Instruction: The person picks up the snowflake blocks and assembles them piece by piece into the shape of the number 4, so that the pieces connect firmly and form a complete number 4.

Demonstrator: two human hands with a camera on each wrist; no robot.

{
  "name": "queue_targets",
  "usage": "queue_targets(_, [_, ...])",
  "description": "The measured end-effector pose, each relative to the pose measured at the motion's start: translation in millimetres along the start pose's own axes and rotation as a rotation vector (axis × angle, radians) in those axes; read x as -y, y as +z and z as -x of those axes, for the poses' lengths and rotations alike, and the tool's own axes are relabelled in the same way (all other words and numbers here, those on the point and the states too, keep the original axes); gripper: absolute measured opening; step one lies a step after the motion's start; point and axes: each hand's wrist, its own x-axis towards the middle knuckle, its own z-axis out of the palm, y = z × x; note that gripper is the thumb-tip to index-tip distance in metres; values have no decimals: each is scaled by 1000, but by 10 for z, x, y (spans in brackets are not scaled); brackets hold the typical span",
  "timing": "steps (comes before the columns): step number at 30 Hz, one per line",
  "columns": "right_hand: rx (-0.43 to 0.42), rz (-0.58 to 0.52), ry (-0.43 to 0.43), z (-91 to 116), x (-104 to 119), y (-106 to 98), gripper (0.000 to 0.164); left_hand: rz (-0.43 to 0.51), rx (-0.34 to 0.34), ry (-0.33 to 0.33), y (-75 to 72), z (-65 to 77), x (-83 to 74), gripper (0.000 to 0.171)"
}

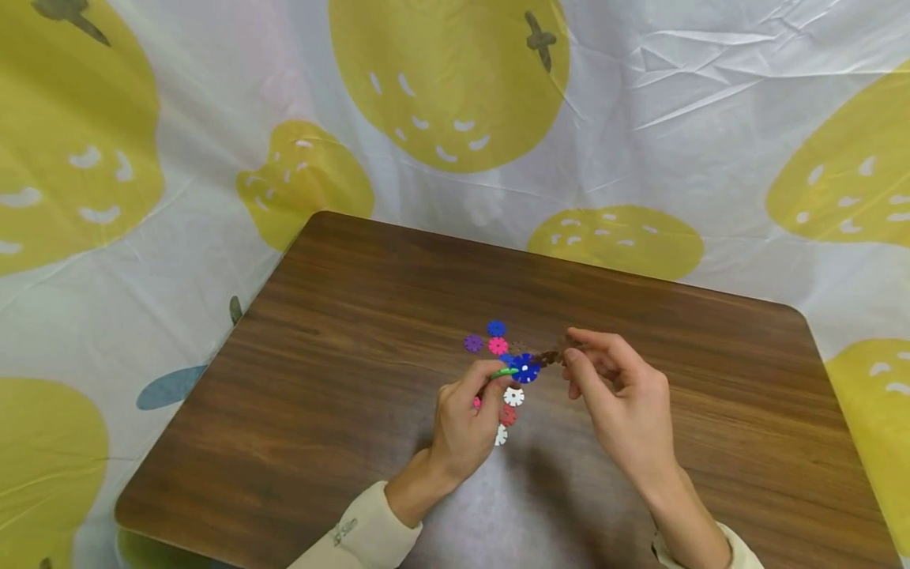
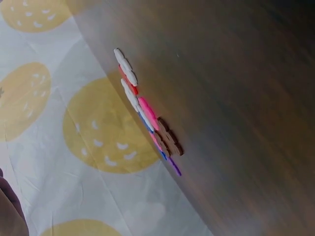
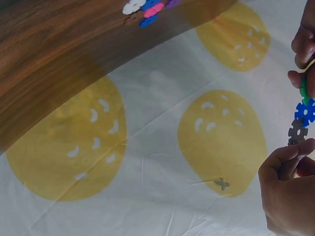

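Note:
A short chain of notched plastic discs is held above the table between both hands. Its green disc [image 1: 505, 372] is pinched by my left hand [image 1: 462, 419], thumb against fingers. Joined to that is a blue disc [image 1: 525, 368], and beyond it a brown disc [image 3: 297, 132]. My right hand [image 1: 633, 403] pinches the chain's brown end between thumb and fingers. Fingertips hide part of that end, so I cannot tell how many brown discs it has. In the right wrist view, the right hand [image 3: 290, 194] lies below the chain.
Loose discs lie in a cluster on the wooden table [image 1: 341, 340]: a purple disc [image 1: 473, 343], a pink disc [image 1: 498, 345], a white disc [image 1: 514, 397], a red disc [image 1: 508, 416] and several others, brown ones among them. Fruit-patterned cloth [image 1: 455, 197] hangs behind the table.

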Motion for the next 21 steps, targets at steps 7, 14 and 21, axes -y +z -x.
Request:
queue_targets(7, [20,-13,40,-19,-10,-4,22,-41,-8,22,4,-17,15,11])
queue_targets(14, [30,-30,105,-46,-16,-9,20,56,48,-71,2,-33,-8,7])
queue_targets(21, [50,-65,104,-67,-27,5,21,183,144,-225,-24,-40,-44,32])
